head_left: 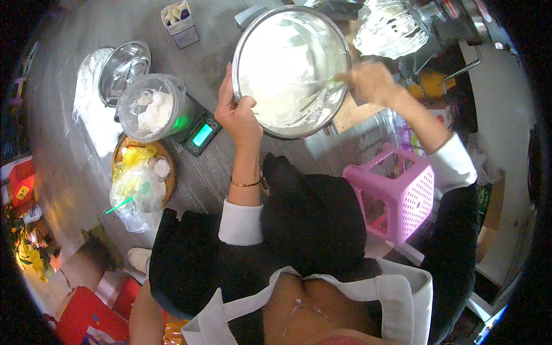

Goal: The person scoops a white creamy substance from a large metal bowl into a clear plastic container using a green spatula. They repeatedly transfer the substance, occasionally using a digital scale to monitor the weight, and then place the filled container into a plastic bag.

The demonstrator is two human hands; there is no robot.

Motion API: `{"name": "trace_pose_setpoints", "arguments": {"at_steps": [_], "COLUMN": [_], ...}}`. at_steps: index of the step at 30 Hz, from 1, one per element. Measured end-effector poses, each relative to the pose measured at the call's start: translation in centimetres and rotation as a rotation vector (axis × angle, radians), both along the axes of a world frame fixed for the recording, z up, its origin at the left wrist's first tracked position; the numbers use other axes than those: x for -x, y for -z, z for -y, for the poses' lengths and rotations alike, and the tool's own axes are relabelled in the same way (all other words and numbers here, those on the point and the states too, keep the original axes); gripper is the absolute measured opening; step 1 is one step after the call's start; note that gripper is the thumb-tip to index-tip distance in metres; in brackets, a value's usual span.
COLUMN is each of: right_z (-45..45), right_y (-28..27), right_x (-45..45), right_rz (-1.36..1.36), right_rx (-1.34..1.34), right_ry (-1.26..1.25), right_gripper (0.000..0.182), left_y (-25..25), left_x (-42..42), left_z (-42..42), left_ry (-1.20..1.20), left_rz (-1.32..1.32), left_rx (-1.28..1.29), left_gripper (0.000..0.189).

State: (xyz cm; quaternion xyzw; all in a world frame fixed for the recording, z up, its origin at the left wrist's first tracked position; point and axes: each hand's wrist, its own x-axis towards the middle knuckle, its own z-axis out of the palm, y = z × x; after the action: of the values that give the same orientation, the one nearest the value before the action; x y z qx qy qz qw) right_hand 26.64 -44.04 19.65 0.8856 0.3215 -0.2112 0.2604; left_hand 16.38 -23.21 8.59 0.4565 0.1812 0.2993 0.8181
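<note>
My left hand grips the left side of a large steel mixing bowl, thumb at the rim and fingers along the outer wall. White cream covers much of the bowl's inside, with streaks up its right wall. Over the right rim, my right hand is closed on a slim utensil that reaches into the cream. Motion blur hides the utensil's exact kind. The bowl tilts towards me above the front edge of the dark table.
A whisk head coated in cream hangs from a mixer upper right. On the left are a digital scale, a plastic tub, a steel bowl and a wicker basket. A pink plastic stool stands lower right. Someone's bare limb shows lower left.
</note>
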Motion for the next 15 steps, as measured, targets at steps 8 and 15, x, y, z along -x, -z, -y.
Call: {"name": "trace_pose_setpoints", "arguments": {"at_steps": [8,15], "right_z": [5.6,5.7], "right_y": [9.0,13.1], "right_x": [5.5,9.9], "right_rz": [-0.408,-0.923], "right_rx": [-0.752,-1.082], "right_ry": [0.4,1.067], "right_gripper": [0.036,0.035], "left_y": [-0.4,-0.1], "left_x": [1.4,1.7], "left_z": [1.3,1.6], "left_ry": [0.038,0.048], "left_rz": [-0.008,0.039], "left_rx": [-0.195,-0.202], "left_gripper": [0.062,0.064]}}
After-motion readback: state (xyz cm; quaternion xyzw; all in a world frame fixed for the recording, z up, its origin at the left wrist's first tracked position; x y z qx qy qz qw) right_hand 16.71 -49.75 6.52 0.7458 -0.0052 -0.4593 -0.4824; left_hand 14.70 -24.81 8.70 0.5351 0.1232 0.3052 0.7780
